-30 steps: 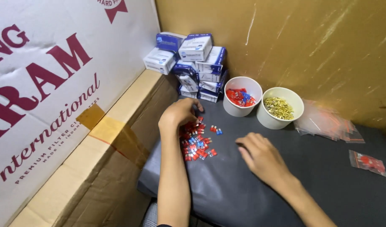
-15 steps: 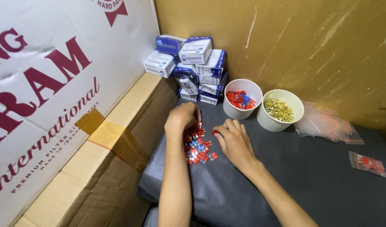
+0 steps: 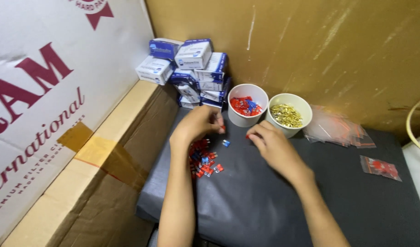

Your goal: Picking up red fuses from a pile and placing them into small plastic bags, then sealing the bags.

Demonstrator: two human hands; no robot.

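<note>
Dark mat (image 3: 274, 201): left hand (image 3: 198, 126) and right hand (image 3: 274, 146), each grip pinching a small red piece.

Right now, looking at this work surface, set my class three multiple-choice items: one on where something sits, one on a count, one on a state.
1. Where does the pile of small red and blue pieces lie?
A. in a cup
B. on the dark mat, under the left hand
C. on the cardboard box

2. How many white cups stand by the wall?
A. one
B. two
C. four

3. What fills the right-hand cup?
A. small gold-coloured metal bits
B. water
C. nothing

Answers: 1 B, the pile rests on the dark mat below the left hand. 2 B, the left-hand cup and its neighbour. 3 A, shiny gold bits show inside.
</note>
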